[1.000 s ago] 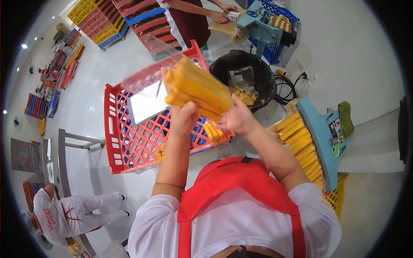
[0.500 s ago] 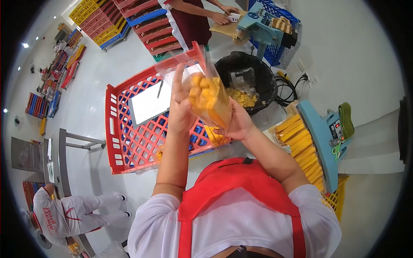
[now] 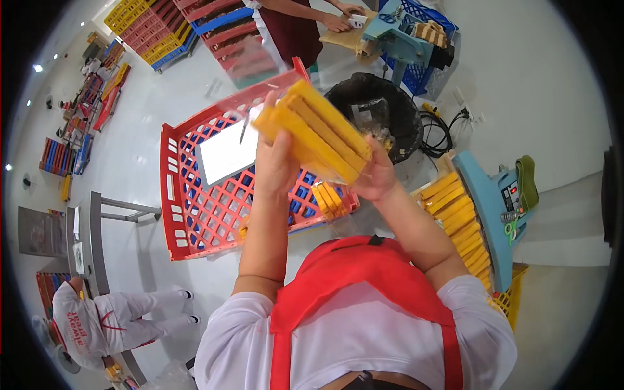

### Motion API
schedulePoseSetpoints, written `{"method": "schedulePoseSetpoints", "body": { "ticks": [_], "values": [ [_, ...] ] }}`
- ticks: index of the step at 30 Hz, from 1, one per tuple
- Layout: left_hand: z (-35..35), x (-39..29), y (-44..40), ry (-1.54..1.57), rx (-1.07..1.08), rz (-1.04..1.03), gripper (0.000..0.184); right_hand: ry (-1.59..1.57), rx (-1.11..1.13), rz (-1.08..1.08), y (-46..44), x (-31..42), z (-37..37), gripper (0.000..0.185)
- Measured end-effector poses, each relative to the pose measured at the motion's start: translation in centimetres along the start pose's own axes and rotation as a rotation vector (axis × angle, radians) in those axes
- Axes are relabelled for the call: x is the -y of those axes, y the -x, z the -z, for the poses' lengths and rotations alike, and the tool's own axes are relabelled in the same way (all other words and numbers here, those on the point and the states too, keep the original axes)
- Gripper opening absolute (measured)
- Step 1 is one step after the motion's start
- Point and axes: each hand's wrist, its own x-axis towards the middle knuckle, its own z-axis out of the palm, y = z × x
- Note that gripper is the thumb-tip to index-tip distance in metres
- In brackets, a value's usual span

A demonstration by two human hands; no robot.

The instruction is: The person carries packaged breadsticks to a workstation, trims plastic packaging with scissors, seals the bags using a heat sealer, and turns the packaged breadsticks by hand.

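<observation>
Between my hands is a clear plastic bag of yellow sticks (image 3: 318, 133), tilted with its long side facing me. My left hand (image 3: 278, 159) grips its left end, thumb across the front. At the lower right end, my right hand (image 3: 377, 174) holds the bag from the side and below. The bag's loose plastic end reaches out to the upper left, partly blurred. Below it is a red crate (image 3: 170, 195), where another pack of yellow sticks (image 3: 329, 200) lies near the close edge. A white sheet on a board (image 3: 227, 155), with a pen (image 3: 244, 132), also rests in the crate.
A black-lined bin (image 3: 406, 123) stands beyond the crate. At right, a blue sealing machine (image 3: 484, 214) has several yellow stick packs (image 3: 458, 227) alongside. A co-worker's hands (image 3: 338, 23) are at another blue machine (image 3: 393, 39). Stacked crates (image 3: 149, 32) stand at the back left.
The bag has turned from end-on to broadside, showing its long sticks. My right hand has shifted slightly right and up along its end.
</observation>
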Motion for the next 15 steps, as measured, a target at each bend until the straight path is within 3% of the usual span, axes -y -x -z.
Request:
{"method": "schedulePoseSetpoints", "body": {
  "ticks": [3,5,6,7,8,9,11,12,14,15],
  "values": [
    [0.4,0.1,0.1,-0.06,-0.101,0.067,0.055,0.277,0.037,0.149,-0.7,0.8,-0.1,0.057],
    [1.2,0.6,0.2,0.043,-0.008,0.114,0.051,0.559,-0.109,0.261,-0.8,1.1,0.0,0.065],
    [0.9,0.7,0.3,-0.13,-0.074,0.087,0.049,0.557,-0.108,0.255,-0.8,1.2,-0.1,0.065],
    [1.3,0.8,0.4,-0.131,-0.08,0.086,0.049,0.771,-0.103,0.223,-0.8,1.2,-0.3,0.064],
    [2.0,1.0,0.4,-0.031,-0.104,0.168,0.047,0.984,-0.096,0.192,-0.9,1.3,-0.7,0.062],
    [2.2,1.0,0.4,0.07,-0.127,0.25,0.046,0.981,-0.096,0.189,-1.3,1.8,-1.3,0.062],
    [1.7,1.5,1.0,0.234,-0.152,0.311,0.043,1.955,0.019,0.521,-2.6,3.3,-2.8,0.06],
    [1.2,1.8,1.5,0.4,-0.176,0.37,0.042,1.951,0.01,0.518,-3.5,3.8,-3.2,0.06],
    [0.4,2.5,2.8,0.54,-0.179,0.448,0.04,2.127,0.197,0.252,-5.8,4.6,-3.6,0.056],
    [0.2,2.7,3.0,0.68,-0.172,0.513,0.04,2.126,0.192,0.253,-6.8,4.9,-3.2,0.056]
  ]
}}
